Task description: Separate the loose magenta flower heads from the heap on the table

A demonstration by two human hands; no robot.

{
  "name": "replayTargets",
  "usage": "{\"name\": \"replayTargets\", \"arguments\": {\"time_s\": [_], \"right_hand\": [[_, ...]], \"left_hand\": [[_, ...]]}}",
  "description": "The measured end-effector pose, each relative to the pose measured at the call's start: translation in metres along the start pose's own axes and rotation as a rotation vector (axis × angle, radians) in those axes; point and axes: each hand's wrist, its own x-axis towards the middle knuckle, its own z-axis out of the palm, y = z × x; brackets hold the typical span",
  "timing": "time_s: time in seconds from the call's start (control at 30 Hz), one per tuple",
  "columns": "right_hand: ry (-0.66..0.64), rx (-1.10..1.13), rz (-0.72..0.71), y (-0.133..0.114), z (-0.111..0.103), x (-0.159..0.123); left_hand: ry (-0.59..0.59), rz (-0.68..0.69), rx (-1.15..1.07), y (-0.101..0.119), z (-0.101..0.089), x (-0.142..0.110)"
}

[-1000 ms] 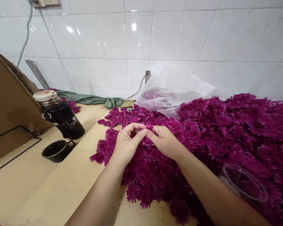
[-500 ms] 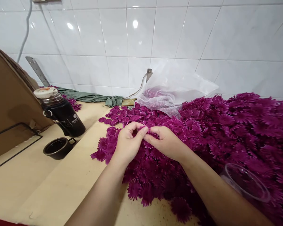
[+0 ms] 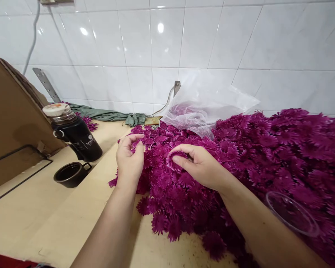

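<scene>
A big heap of magenta fabric flower petals [image 3: 268, 156] covers the right half of the wooden table [image 3: 72, 223]. My right hand [image 3: 198, 165] pinches a stack of these petals [image 3: 174, 158] above the heap's middle. My left hand [image 3: 130, 160] is over the heap's left edge, fingers curled round a single petal piece [image 3: 134, 147]. The two hands are apart.
A black flask [image 3: 75, 134] with a white lid stands at the left, its black cup-lid [image 3: 71, 174] beside it. A cardboard box [image 3: 8, 119] leans at far left. A clear plastic bag [image 3: 206, 108] lies against the tiled wall. A clear plastic cup [image 3: 292, 216] sits at the right.
The hands were pinched together over the heap; now they have parted. My left hand moved left with one petal piece, and my right hand kept the stack.
</scene>
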Motion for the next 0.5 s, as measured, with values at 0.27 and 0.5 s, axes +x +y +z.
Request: {"name": "replayTargets", "arguments": {"time_s": [0.27,0.5], "right_hand": [[0.19,0.095,0.201,0.017,0.003,0.004],[0.015,0.117,0.1,0.01,0.014,0.003]], "left_hand": [[-0.47,0.294,-0.003,0.026,0.018,-0.037],[-0.293,-0.208,-0.308,0.021,0.024,-0.031]]}}
